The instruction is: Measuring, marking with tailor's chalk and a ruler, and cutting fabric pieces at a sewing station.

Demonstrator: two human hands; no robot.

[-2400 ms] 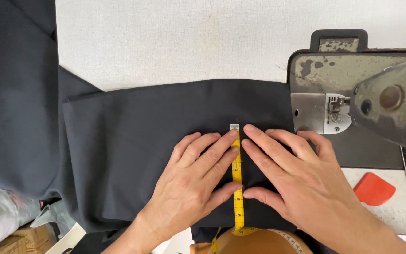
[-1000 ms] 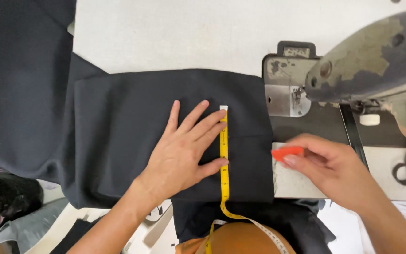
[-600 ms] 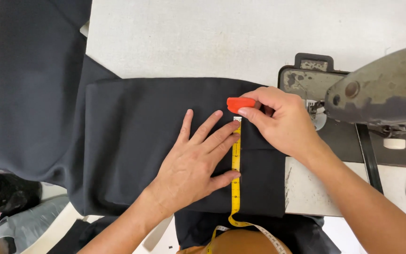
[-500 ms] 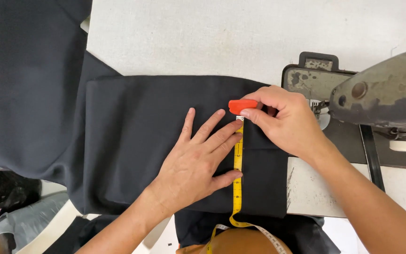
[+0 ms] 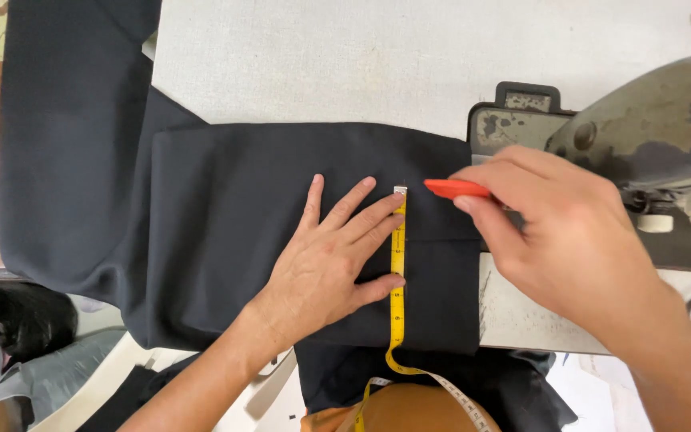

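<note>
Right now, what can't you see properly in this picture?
Head view:
- Tip of the red chalk: its rear end is hidden inside the right hand.
- Sewing machine: cut off by the right edge; needle area hidden behind that hand.
- Yellow tape measure: markings too small; left hand presses beside it.
- Black fabric: runs off the top edge.

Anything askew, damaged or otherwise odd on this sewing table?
Only wear: the sewing machine has paint chipped off in dark patches on its arm and base plate. Otherwise orderly: the left hand lies flat on the folded dark fabric beside the straight yellow tape measure, and the right hand holds an orange chalk at its top end.
</note>
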